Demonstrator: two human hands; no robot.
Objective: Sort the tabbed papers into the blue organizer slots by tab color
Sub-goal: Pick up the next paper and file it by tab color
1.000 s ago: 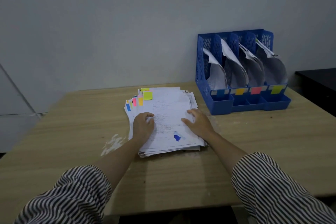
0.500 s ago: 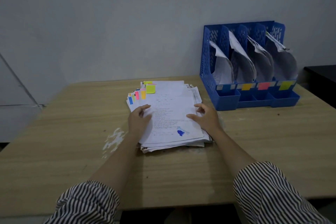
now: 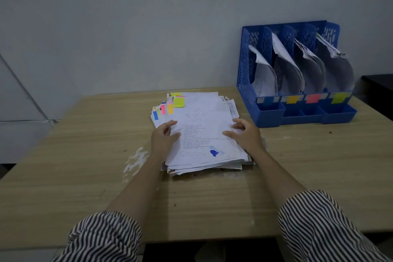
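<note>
Four slots of the blue organizer [image 3: 297,83] at the table's [image 3: 85,176] far right corner already hold papers; a thick tabbed stack [image 3: 202,134] remains mid-table, left hand [image 3: 163,139] and right hand [image 3: 244,136] resting loosely spread on its side edges.

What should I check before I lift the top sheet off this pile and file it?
1. Top sheet's tab colour readable: ok, yellow-green tab at its far left corner.
2. Matching slot label on the organizer: ok, yellow-green label on the far right slot.
3. Room in that slot: cannot tell, papers already inside.
4. Left hand on sheet's left edge: ok.
5. Right hand on right edge: ok.
6. Only one sheet caught: cannot tell.
</note>
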